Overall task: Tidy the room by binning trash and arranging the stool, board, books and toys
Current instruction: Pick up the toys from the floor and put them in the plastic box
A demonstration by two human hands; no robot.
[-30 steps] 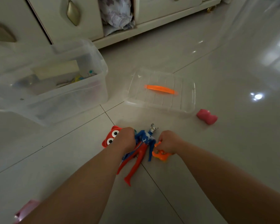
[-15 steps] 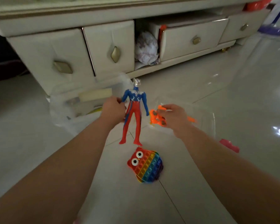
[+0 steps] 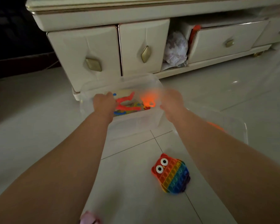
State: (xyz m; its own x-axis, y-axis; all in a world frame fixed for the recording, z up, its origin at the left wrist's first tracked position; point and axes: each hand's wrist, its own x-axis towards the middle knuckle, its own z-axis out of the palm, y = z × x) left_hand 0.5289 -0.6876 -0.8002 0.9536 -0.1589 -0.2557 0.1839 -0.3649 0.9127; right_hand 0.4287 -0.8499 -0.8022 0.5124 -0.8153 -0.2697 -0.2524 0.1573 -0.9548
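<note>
**Both hands now over the toy box**

Since half a second ago my hands have gone from mid-air above the floor to over the clear box, carrying the figure and the orange toy with them.

Nearest me, the rainbow owl toy lies flat on the pale tiled floor, not yet picked up; something pink shows at the bottom edge.

My left hand is curled inside the box beside the red and blue figure; I cannot tell if that grip has let go. My right hand is at the rim, and the blurred orange toy sits beside its fingers, held or just freed, I cannot say.

The lid lies right of the box. Beyond stands a cream cabinet, with crumpled cloth in its open gap.
</note>
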